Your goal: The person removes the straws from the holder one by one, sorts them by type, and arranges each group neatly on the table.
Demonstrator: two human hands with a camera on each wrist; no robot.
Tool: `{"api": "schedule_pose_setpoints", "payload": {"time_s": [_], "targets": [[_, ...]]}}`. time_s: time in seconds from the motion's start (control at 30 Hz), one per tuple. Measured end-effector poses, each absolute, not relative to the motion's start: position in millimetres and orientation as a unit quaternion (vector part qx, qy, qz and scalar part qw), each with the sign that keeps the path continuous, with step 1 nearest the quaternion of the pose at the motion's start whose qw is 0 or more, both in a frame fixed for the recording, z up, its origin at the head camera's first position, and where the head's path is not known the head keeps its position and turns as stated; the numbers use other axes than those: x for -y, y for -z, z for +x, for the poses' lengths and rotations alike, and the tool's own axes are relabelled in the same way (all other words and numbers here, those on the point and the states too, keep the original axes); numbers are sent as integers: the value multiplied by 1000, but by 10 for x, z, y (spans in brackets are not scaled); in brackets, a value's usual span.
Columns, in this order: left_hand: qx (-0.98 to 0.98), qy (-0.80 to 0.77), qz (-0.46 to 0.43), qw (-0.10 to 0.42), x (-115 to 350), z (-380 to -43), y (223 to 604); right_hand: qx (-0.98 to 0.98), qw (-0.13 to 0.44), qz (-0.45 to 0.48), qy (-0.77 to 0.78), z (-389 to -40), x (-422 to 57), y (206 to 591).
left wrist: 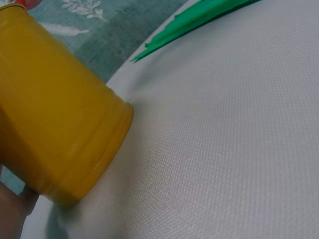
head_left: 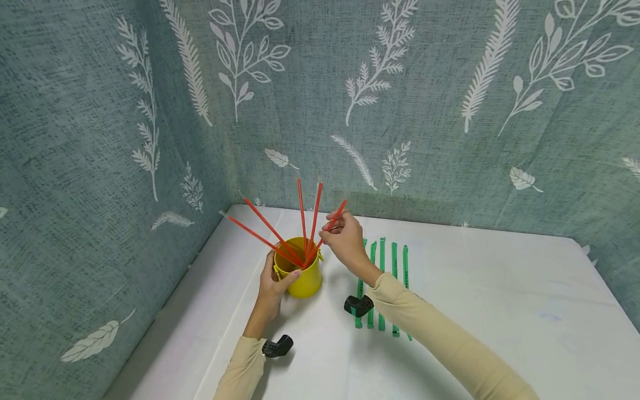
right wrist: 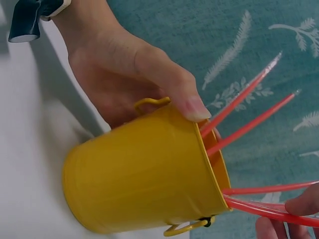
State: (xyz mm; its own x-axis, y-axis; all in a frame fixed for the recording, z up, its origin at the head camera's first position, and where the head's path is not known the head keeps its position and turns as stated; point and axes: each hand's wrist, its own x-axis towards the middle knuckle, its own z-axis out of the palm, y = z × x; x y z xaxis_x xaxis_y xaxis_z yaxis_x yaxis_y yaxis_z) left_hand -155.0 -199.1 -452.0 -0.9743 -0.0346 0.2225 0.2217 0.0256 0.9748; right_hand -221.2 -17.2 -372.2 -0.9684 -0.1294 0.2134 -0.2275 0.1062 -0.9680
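Leaf-patterned cloth (head_left: pixel 440 166) is hung behind a white table (head_left: pixel 500 311), on which a yellow bucket (head_left: pixel 305 283) is held by the left hand (head_left: pixel 271 286), its grip curled round the side. Five green strips (head_left: pixel 394 261) are laid nearby. Four red sticks (head_left: pixel 302 211) are propped in the bucket; a fifth is pinched at its rim by the right hand's (head_left: pixel 346 236) nearly closed grip.

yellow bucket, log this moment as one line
left hand: holds yellow bucket | right hand: pinches red stick, lower end in bucket | other red sticks: in bucket | green strips: on table
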Motion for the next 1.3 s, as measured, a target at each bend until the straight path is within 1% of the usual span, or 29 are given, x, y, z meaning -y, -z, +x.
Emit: {"api": "schedule_pose_setpoints", "payload": {"time_s": [0.3, 0.6, 0.77, 0.83, 1.07, 1.3], "targets": [[708, 697, -61, 93, 1975, -1562, 4522, 736, 86, 131, -659, -2213, 169, 3807], [706, 698, -68, 98, 1961, -1558, 4512, 706, 131, 159, -677, -2160, 120, 3739], [703, 700, -71, 103, 1966, -1556, 4516, 690, 140, 164, -691, -2146, 83, 3687], [703, 700, -72, 103, 1967, -1560, 4522, 685, 142, 163, -696, -2128, 58, 3637], [702, 702, -72, 101, 1964, -1558, 4536, 660, 157, 167, -716, -1926, -76, 3241], [702, 701, -69, 103, 1962, -1542, 4529, 622, 186, 178, -739, -1934, -227, 3089]]}}
